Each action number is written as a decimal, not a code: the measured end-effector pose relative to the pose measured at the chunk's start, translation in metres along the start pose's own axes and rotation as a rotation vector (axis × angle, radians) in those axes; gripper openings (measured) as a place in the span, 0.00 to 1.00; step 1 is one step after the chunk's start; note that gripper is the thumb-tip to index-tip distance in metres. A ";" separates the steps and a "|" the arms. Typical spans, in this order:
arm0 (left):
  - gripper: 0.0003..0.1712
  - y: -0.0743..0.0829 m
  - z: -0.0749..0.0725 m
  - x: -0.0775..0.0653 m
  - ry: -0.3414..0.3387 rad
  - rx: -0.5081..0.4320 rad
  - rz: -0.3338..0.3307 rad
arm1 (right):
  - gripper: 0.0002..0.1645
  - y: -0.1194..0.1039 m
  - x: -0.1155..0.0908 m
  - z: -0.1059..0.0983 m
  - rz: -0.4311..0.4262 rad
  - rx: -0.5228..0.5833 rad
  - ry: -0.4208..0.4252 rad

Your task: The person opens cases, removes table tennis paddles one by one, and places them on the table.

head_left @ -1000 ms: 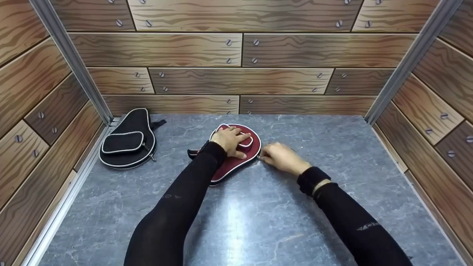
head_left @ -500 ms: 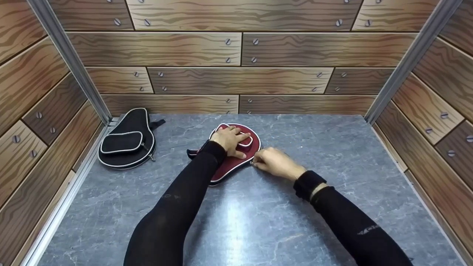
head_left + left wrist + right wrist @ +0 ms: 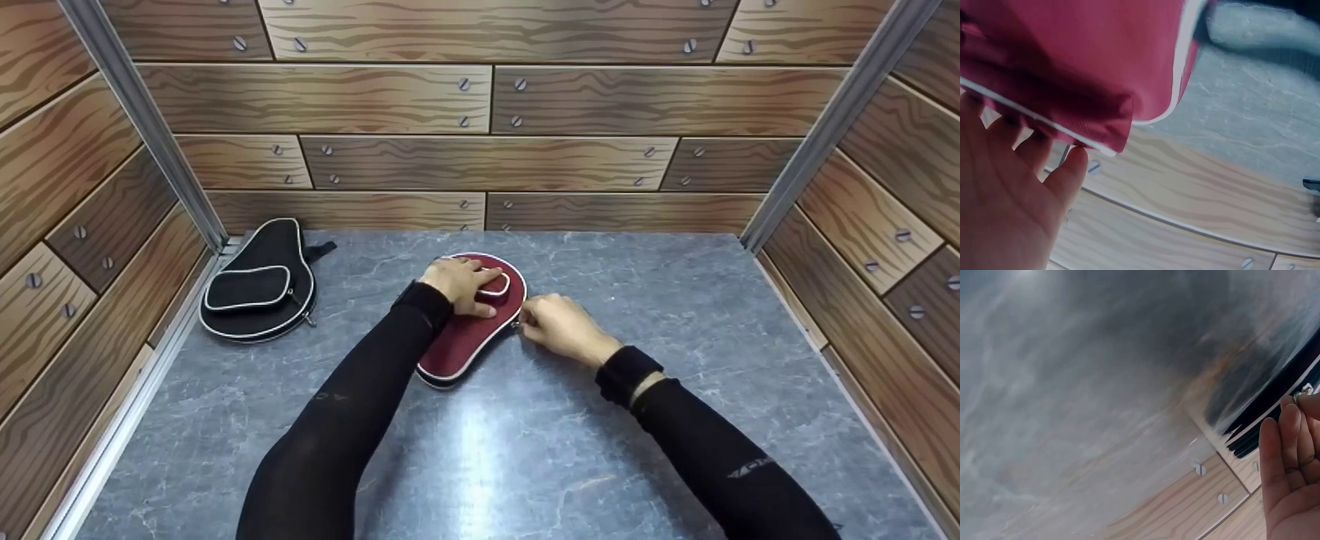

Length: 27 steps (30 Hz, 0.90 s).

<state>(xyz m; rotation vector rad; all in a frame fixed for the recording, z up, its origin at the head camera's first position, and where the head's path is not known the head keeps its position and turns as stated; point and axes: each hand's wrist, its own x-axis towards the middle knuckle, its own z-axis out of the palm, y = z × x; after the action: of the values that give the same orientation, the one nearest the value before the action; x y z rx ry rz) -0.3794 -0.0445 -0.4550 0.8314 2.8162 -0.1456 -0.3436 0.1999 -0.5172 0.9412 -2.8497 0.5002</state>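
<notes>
A red table tennis paddle case (image 3: 469,345) with white piping and a black side lies flat on the table. My left hand (image 3: 454,285) rests on it with spread fingers, over the small front pocket (image 3: 496,285); in the left wrist view the fingertips touch the pocket's piped edge. At the case's right edge my right hand (image 3: 561,328) pinches a metal zipper pull (image 3: 1303,391) between thumb and finger. The other fingers of that hand are seen from the palm side in the right wrist view. The left forearm covers the case's left side.
A black paddle case (image 3: 255,319) with white piping, a front pocket and a strap (image 3: 321,250) lies at the back left. Wood-patterned walls (image 3: 480,161) enclose the grey marbled table (image 3: 675,292) at the back and sides.
The right hand has slid a little toward the handle end along the edge, with the zipper pull. The red case has turned slightly, its narrow end swinging nearer me; the left hand shifted slightly left.
</notes>
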 end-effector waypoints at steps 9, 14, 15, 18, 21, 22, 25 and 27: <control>0.55 -0.005 0.001 -0.011 -0.036 0.002 0.001 | 0.01 0.021 0.000 -0.005 0.013 -0.018 0.020; 0.57 -0.008 0.005 -0.018 0.008 -0.056 0.026 | 0.05 0.030 0.003 -0.007 0.025 -0.024 0.031; 0.57 -0.009 0.006 -0.019 0.017 -0.069 0.032 | 0.05 0.031 0.003 -0.008 0.030 -0.024 0.030; 0.58 -0.011 0.008 -0.023 0.033 -0.097 0.047 | 0.05 0.035 0.006 -0.010 0.040 -0.028 0.023; 0.57 -0.011 0.008 -0.026 0.039 -0.123 0.053 | 0.06 0.038 0.009 -0.011 0.045 -0.027 0.016; 0.57 -0.011 0.008 -0.027 0.039 -0.130 0.053 | 0.06 0.039 0.010 -0.011 0.046 -0.029 0.017; 0.56 -0.012 0.007 -0.030 0.036 -0.156 0.050 | 0.05 0.041 0.012 -0.012 0.042 -0.035 0.014; 0.56 -0.012 0.006 -0.032 0.032 -0.171 0.045 | 0.05 0.042 0.014 -0.012 0.036 -0.043 0.015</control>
<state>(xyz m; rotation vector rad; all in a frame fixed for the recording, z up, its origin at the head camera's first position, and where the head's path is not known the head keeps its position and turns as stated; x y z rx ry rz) -0.3584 -0.0721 -0.4532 0.8637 2.7881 0.1152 -0.3798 0.2282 -0.5146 0.8764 -2.8563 0.4454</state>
